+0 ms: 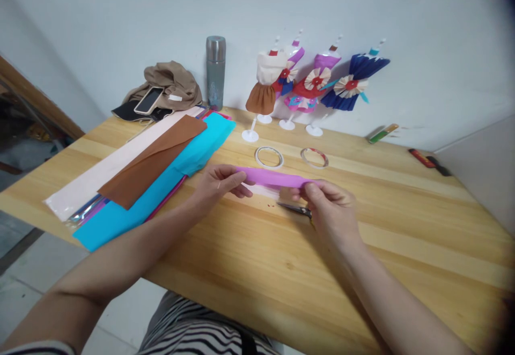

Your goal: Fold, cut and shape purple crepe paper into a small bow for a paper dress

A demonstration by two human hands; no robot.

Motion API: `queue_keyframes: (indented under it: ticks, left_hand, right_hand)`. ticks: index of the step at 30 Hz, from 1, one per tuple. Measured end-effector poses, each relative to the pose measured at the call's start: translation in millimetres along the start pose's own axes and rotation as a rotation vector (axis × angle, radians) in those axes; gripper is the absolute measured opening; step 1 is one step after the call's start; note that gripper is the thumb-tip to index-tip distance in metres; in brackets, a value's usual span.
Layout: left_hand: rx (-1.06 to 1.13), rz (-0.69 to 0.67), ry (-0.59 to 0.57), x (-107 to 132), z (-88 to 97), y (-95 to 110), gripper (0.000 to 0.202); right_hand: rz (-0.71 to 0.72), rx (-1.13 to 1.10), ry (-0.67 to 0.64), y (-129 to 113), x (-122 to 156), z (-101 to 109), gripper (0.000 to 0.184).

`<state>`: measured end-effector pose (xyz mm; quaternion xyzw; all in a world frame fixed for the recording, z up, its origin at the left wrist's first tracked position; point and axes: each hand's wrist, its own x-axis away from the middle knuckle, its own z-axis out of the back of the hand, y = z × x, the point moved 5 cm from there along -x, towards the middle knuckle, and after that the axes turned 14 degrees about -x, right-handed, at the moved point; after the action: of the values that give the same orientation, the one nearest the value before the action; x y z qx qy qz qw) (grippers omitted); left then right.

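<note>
A folded strip of purple crepe paper (273, 177) is held level just above the wooden table (402, 248). My left hand (219, 183) pinches its left end with thumb and fingers closed. My right hand (328, 207) grips the right end, fingers curled. A pair of scissors (293, 208) lies on the table just under and left of my right hand, its handles hidden by the hand. A small white paper piece lies beneath the strip.
Sheets of cream, brown and turquoise crepe paper (161, 167) lie at the left. Two tape rings (269, 156) (314, 157) sit behind the strip. Several paper-dressed mannequins (314, 84), a steel flask (215, 71), a bag with a phone (161, 95), a glue stick (384, 132) and a red tool (426, 161) line the back.
</note>
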<state>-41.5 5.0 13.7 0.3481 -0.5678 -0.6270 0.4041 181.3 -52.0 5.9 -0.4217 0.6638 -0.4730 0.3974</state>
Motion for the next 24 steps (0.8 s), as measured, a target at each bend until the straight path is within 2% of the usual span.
queue_keyframes:
  ticks: [3, 7, 12, 18, 24]
  left_hand:
    - [0.024, 0.029, 0.057, -0.1, 1.0, -2.4, 0.032]
    - [0.041, 0.040, 0.102, -0.6, 2.0, -1.1, 0.033]
    - [-0.029, 0.045, 0.117, 1.6, 4.3, 2.9, 0.031]
    - [0.021, 0.062, 0.108, 1.0, 4.6, -1.0, 0.031]
    - [0.151, 0.083, 0.088, 0.2, 3.0, -1.2, 0.026]
  right_hand:
    - [-0.061, -0.126, 0.020, 6.0, -0.8, 0.5, 0.021]
    - [-0.081, -0.132, -0.015, 5.6, -0.2, -1.2, 0.021]
    - [-0.068, -0.088, 0.063, -3.6, 1.6, -0.9, 0.022]
    - [-0.138, -0.165, 0.059, -1.7, 3.0, -4.7, 0.023]
    - [-0.045, -0.161, 0.015, -3.3, 3.7, -6.3, 0.018]
